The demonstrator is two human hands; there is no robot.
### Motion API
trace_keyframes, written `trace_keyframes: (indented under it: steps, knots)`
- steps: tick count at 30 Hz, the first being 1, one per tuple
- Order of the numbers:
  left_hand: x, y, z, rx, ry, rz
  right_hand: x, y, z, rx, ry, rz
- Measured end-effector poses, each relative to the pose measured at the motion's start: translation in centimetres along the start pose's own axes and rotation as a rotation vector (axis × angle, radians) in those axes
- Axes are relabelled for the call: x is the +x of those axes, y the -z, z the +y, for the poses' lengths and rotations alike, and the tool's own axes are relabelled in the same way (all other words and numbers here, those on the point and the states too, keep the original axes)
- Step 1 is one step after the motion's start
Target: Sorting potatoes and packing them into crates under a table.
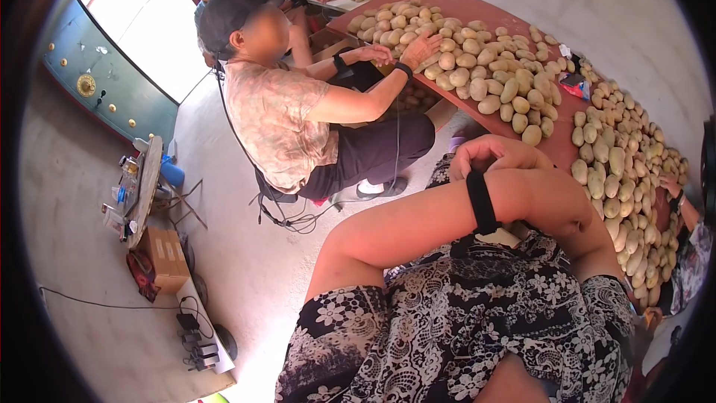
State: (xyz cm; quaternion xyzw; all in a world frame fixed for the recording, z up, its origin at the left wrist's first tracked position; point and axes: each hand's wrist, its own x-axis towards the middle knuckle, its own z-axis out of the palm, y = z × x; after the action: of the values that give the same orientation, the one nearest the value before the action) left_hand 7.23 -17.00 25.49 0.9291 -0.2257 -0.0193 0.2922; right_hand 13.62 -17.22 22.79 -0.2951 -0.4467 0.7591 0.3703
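My forearms are crossed in front of my patterned clothing (447, 302). My left hand (542, 198), beyond a black wristband (482, 202), lies over my right forearm; its fingers are hidden. Past the left wrist, my right hand (500, 152) shows bent fingers near the band. Whether it encloses anything cannot be seen. Both hands are near the front edge of a red-brown table (562, 148). A heap of potatoes (509, 92) lies beyond my hands, and another heap of potatoes (615, 165) lies to their right.
A crouching co-worker (274, 106) touches potatoes at the left; another person's hand (669, 183) reaches in at right. A red-and-blue packet (576, 88) lies between heaps. Loose cables (299, 221) cross the floor. A small wooden table (146, 193) and cardboard box (165, 257) stand far left.
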Motion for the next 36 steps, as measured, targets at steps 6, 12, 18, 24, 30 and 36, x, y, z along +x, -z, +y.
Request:
trace_keyframes:
  steps: [6, 12, 18, 24, 30, 36]
  knots:
    - [0.5, 0.5, -0.8, -0.091, -0.134, 0.327, 1.4, 0.4, 0.8, 0.084, 0.162, -0.032]
    - [0.2, -1.0, 1.3, -0.135, -0.278, 0.267, 1.1, 1.2, 1.3, 0.170, 0.221, -0.235]
    - [0.1, -2.3, 3.3, -0.056, -0.290, 0.121, 1.9, 0.7, 1.0, -0.011, 0.300, -0.311]
    - [0.3, -3.6, 3.5, 0.055, -0.221, -0.108, 2.2, 0.0, 1.3, -0.081, 0.253, -0.338]
    - [0.3, -4.7, 3.1, 0.101, -0.343, -0.010, 1.1, 0.3, 1.1, -0.196, 0.120, -0.379]
    - [0.1, -5.3, 3.7, 0.128, -0.319, -0.019, 1.5, 1.2, 1.8, -0.294, 0.198, -0.494]
